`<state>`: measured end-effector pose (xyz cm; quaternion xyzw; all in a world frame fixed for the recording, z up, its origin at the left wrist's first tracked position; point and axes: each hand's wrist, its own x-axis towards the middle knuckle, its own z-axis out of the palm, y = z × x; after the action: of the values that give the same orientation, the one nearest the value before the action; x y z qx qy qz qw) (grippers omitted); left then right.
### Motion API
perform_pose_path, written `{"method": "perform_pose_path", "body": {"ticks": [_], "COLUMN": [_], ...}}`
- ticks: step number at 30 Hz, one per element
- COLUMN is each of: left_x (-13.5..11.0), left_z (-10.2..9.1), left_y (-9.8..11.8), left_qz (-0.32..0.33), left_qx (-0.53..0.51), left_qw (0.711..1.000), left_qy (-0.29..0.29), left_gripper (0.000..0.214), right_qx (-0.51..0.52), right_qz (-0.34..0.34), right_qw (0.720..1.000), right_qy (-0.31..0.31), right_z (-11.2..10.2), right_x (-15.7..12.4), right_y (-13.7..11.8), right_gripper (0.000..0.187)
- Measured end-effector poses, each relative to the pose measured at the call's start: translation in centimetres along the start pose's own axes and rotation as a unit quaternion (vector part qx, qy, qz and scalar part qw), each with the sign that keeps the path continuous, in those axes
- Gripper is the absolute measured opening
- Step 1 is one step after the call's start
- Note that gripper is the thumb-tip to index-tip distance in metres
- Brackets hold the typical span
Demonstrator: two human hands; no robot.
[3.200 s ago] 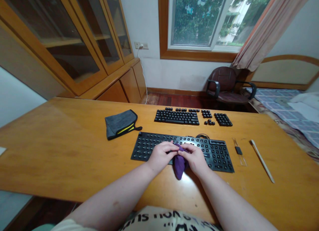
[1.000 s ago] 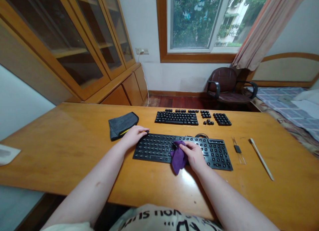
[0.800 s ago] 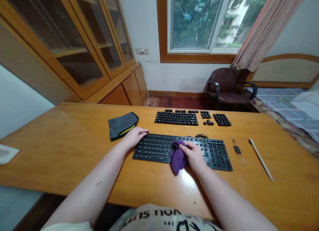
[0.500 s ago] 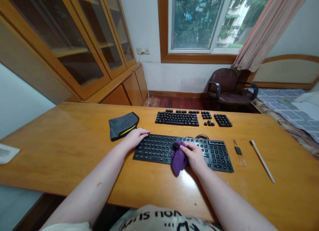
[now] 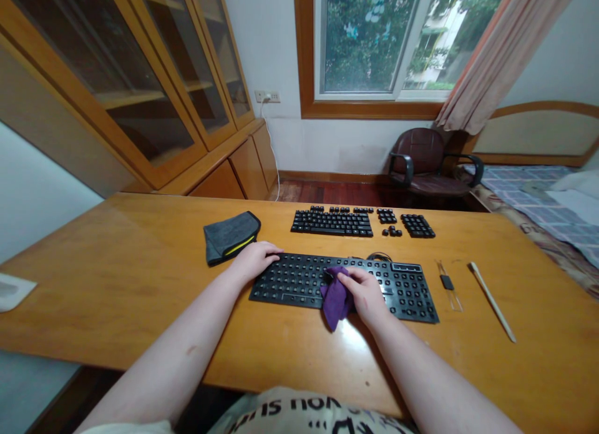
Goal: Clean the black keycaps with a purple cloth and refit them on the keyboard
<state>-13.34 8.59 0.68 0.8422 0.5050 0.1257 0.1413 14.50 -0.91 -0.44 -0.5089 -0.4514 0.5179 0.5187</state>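
A black keyboard base [image 5: 299,281] with its keycaps off lies on the wooden desk [image 5: 116,284] in front of me. My right hand [image 5: 367,293] is closed on a purple cloth [image 5: 334,296] and presses it onto the middle of the base. My left hand [image 5: 253,259] rests on the base's top-left corner, fingers curled over its edge. The removed black keycaps [image 5: 332,221] are laid out in keyboard order farther back. A grey pouch [image 5: 229,235] with yellow trim lies just left of my left hand.
A small black keycap puller [image 5: 448,283] and a long pale stick [image 5: 492,301] lie to the right of the base. A white object [image 5: 12,290] sits at the desk's left edge. Behind the desk are a brown armchair [image 5: 428,162], wooden cabinets and a window.
Three seconds ago both hands held the purple cloth at the base's middle. My left hand has since moved to the base's top-left corner. In the last second little has shifted.
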Motion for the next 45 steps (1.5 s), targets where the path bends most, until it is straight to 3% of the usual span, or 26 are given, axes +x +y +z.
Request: {"method": "perform_pose_path", "body": {"ticks": [8, 13, 20, 29, 33, 38, 45], "left_x": [-0.5, -0.8, -0.9, -0.5, 0.3, 3.9, 13.5], "left_z": [0.8, 2.0, 2.7, 1.5, 0.7, 0.1, 0.5], "left_y": [-0.3, -0.5, -0.7, -0.2, 0.3, 1.2, 1.3], "left_qz": [0.025, -0.042, -0.075, -0.05, -0.051, -0.038, -0.103], "left_qx": [-0.047, -0.124, -0.16, -0.128, -0.106, -0.103, -0.102], "left_qw": [0.998, 0.987, 0.981, 0.989, 0.988, 0.986, 0.981], "left_qy": [0.026, 0.091, 0.078, 0.051, 0.102, 0.123, 0.128], "left_gripper": [0.029, 0.028, 0.029, 0.028, 0.03, 0.028, 0.027], "right_qx": [-0.014, -0.005, 0.003, 0.006, 0.0, -0.002, 0.001], "right_qz": [-0.009, -0.009, -0.003, -0.005, -0.011, -0.011, -0.007], "right_qw": [1.0, 1.0, 1.0, 1.0, 1.0, 1.0, 1.0], "right_qy": [0.001, -0.005, -0.007, -0.007, -0.009, -0.012, -0.012], "right_z": [-0.1, -0.1, -0.1, -0.1, -0.1, -0.1, 0.0], "right_x": [0.0, 0.0, 0.1, 0.0, 0.0, 0.0, 0.0], "right_y": [0.2, 0.3, 0.3, 0.2, 0.2, 0.2, 0.6], "right_gripper": [0.017, 0.017, 0.019, 0.018, 0.017, 0.018, 0.021]}}
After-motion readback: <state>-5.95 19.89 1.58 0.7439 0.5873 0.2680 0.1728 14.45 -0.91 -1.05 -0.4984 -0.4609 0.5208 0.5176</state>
